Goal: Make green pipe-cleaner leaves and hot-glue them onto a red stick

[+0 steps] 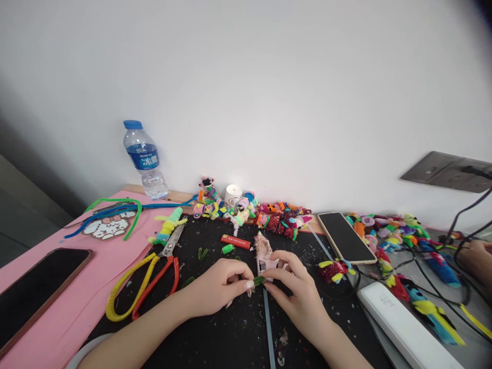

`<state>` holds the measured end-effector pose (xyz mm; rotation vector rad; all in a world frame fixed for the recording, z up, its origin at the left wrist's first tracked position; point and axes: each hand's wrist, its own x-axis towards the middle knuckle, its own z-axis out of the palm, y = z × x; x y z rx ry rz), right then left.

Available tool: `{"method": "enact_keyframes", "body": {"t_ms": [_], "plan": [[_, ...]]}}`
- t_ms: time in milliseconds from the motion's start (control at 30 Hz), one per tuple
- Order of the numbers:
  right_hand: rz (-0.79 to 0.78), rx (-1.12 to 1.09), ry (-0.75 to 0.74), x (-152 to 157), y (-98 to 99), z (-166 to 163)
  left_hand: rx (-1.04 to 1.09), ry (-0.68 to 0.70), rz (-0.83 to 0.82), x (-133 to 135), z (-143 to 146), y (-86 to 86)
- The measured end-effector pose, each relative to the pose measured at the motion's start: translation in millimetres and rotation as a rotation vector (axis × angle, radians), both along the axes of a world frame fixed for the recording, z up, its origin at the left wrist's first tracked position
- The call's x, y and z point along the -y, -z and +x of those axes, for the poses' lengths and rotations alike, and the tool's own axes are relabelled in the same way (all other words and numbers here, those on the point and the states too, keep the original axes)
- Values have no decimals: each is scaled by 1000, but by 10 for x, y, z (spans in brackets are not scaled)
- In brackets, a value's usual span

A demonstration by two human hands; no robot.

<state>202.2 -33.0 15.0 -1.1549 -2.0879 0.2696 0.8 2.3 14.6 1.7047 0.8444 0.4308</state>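
Note:
Both hands meet over the black work surface at a short dark-green pipe cleaner piece [259, 281]. My left hand [223, 288] is closed, its thumb and fingertips pinching the left end. The fingertips of my right hand [294, 284] pinch the piece from the right. Just behind them lies a pale pink tool [264, 251] with a stained, crusted tip, partly covered by my right hand. To its left are a red printed stick [236, 241], a bright green fuzzy lump [227, 249] and a V-shaped green pipe cleaner piece [202, 253].
Scissors [168, 249] with yellow and red handles lie left, touching a fuzzy figure [169, 226]. A water bottle [144, 161] leans against the wall. Phones [348, 238] [34, 292], a white power bank [403, 320], cables and several pipe cleaner figures surround the area. Another person's hand [476, 259] is far right.

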Motion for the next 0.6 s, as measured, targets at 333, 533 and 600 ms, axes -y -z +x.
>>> {"method": "enact_keyframes", "body": {"t_ms": [333, 533, 600], "plan": [[-7, -3, -12, 12, -13, -11, 89, 24, -143, 8, 14, -43], [36, 7, 3, 25, -31, -15, 147, 21, -231, -1, 17, -23], [35, 5, 0, 29, -25, -11, 161, 18, -246, -5, 18, -11]]}}
